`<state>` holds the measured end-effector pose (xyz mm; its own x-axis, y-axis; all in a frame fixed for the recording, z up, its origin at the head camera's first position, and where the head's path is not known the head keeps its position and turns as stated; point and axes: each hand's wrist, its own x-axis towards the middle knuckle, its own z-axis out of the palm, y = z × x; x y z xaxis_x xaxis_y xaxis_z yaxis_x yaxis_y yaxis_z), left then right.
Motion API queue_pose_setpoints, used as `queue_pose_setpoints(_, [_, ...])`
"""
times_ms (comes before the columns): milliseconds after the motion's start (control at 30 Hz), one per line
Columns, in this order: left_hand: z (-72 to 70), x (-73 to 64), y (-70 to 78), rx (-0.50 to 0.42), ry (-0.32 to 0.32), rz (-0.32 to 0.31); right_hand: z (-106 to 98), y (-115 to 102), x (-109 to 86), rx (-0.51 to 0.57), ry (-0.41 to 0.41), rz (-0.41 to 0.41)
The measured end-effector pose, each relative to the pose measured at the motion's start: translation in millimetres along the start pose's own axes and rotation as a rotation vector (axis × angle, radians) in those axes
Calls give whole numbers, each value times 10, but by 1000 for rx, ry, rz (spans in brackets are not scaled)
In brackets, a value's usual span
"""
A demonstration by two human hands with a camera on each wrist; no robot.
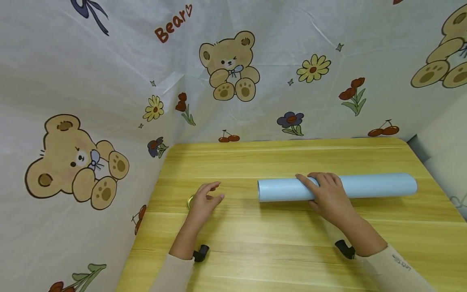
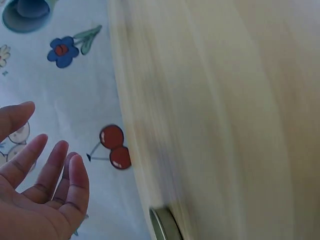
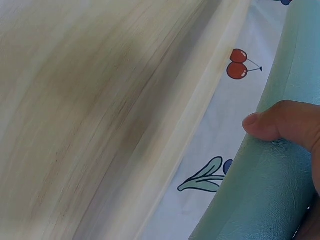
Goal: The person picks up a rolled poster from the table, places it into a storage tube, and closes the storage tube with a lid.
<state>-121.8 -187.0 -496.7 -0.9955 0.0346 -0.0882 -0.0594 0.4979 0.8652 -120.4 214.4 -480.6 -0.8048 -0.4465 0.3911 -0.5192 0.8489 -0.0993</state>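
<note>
A light blue mat [image 1: 379,185], rolled into a long tube, stretches left to right over the right half of the table. My right hand [image 1: 330,198] grips it left of its middle from above. In the right wrist view the thumb [image 3: 280,120] lies across the mat's finely textured surface. My left hand [image 1: 205,202] is held over the table to the left of the tube's open end, fingers loosely bent and holding nothing. Partly hidden behind that hand is a shiny yellow-green ring [image 1: 189,201], whose rim [image 2: 167,225] also shows at the bottom of the left wrist view.
The wooden table [image 1: 277,243] has a rounded far right corner. A white cloth [image 1: 270,117] printed with bears and flowers hangs along its back and left sides. Black straps [image 1: 344,249] sit at both wrists, below the beige sleeves [image 1: 394,267].
</note>
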Motion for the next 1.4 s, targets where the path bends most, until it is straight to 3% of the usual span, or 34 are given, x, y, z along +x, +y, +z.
queue_pose_setpoints(300, [-270, 27, -162, 175, 68, -48, -3, 14, -22, -2, -11, 8])
queue_pose_setpoints(500, [-351, 42, -285, 362, 129, -4, -1, 43, -39, -22, -28, 18])
queue_pose_setpoints(700, [-418, 25, -356, 529, 76, 3, -20, 47, -48, -23, -25, 16])
queue_pose_setpoints(933, [-463, 4, -427, 514, -15, -57, -8, 69, -65, -23, -20, 16])
queue_pose_setpoints(1400, [-443, 3, -492, 484, -18, -46, 5, 97, -86, -25, -4, 18])
